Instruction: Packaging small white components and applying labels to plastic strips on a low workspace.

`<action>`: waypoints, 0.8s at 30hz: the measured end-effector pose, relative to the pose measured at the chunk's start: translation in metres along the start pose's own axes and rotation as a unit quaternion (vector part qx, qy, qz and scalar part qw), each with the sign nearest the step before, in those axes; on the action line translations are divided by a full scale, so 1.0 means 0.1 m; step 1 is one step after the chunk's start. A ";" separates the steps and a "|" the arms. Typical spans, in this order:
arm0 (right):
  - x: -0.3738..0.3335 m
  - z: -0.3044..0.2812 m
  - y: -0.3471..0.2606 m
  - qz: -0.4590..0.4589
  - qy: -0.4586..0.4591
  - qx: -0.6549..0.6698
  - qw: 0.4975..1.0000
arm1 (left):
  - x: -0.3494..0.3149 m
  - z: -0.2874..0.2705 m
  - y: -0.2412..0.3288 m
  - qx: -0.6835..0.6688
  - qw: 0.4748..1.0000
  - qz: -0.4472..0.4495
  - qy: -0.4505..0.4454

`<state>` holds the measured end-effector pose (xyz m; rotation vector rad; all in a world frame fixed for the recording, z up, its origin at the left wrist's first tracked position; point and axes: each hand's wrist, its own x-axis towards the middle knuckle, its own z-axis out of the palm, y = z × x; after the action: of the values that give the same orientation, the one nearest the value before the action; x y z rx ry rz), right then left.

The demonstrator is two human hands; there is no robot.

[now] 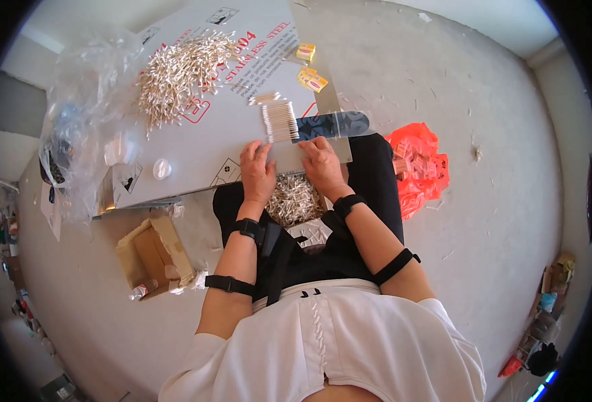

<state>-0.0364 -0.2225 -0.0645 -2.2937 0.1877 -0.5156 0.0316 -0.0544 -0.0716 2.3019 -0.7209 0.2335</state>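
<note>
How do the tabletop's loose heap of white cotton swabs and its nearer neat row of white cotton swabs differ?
Size: the loose heap is far larger than the neat row. Order: the heap is tangled, while the row lies side by side. Both rest on the grey tabletop.

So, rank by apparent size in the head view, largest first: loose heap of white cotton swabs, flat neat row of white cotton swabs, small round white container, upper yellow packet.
1. Loose swab heap
2. Neat swab row
3. Round white container and upper yellow packet: too alike to rank
</note>
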 end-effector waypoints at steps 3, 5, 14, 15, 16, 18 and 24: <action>0.00 0.00 -0.01 -0.001 0.010 -0.002 1.000 | 0.00 -0.02 -0.01 0.002 1.000 0.005 -0.005; 0.03 0.01 -0.03 -0.001 0.011 0.006 1.000 | 0.00 -0.05 -0.05 -0.005 1.000 -0.001 -0.009; 0.28 -0.02 0.07 0.051 0.028 0.054 0.997 | 0.23 -0.02 0.16 0.125 0.981 0.067 -0.135; 0.32 -0.02 0.07 0.038 0.027 0.042 0.998 | 0.26 -0.01 0.15 0.124 0.981 0.065 -0.137; 0.34 -0.02 0.08 0.026 0.026 0.031 0.999 | 0.29 0.01 0.14 0.138 0.979 0.068 -0.135; 0.38 0.00 0.09 0.023 0.026 0.018 0.999 | 0.30 0.02 0.13 0.151 0.977 0.069 -0.136; 0.40 0.04 0.10 0.029 0.021 -0.027 0.999 | 0.29 0.07 0.12 0.172 0.969 0.064 -0.167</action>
<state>0.0018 -0.2384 -0.0616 -2.3242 0.2915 -0.5353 0.0486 -0.0784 -0.0595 2.6625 -1.0708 0.0271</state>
